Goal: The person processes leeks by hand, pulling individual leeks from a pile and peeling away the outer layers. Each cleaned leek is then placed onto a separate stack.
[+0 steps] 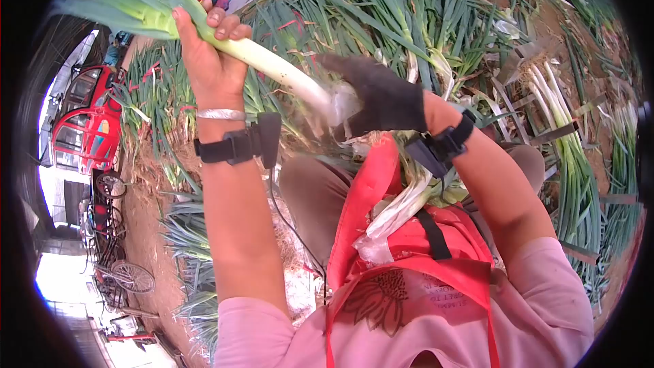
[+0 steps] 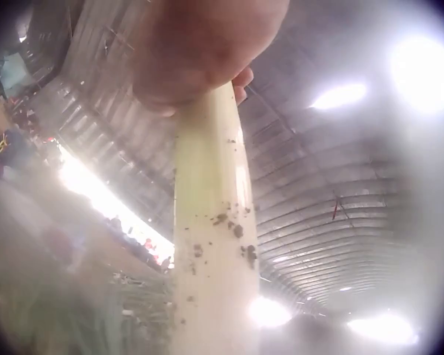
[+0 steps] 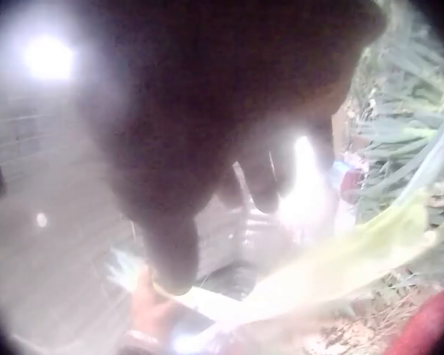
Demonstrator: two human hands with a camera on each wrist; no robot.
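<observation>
Piled leeks (image 1: 409,20) carpet the ground (image 1: 146,232) behind the raised leek (image 1: 272,65), stiff and best gripped along its white shaft, where the left hand (image 1: 211,61) wraps its fingers and the gloved right hand (image 1: 381,99) seemingly pinches the root end.

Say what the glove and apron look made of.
Glove, on the leek: looks like dark knit fabric, matte and soft-edged; weave too blurred to confirm. Apron: thin red cloth, likely synthetic, with a slight sheen, creases and a printed sunflower.

Bright daylight filled the fisheye head view, its edges curved and black. Both wrist views were hazy: roof lights (image 2: 340,95) flared, and the right hand (image 3: 207,126) blurred dark.
</observation>
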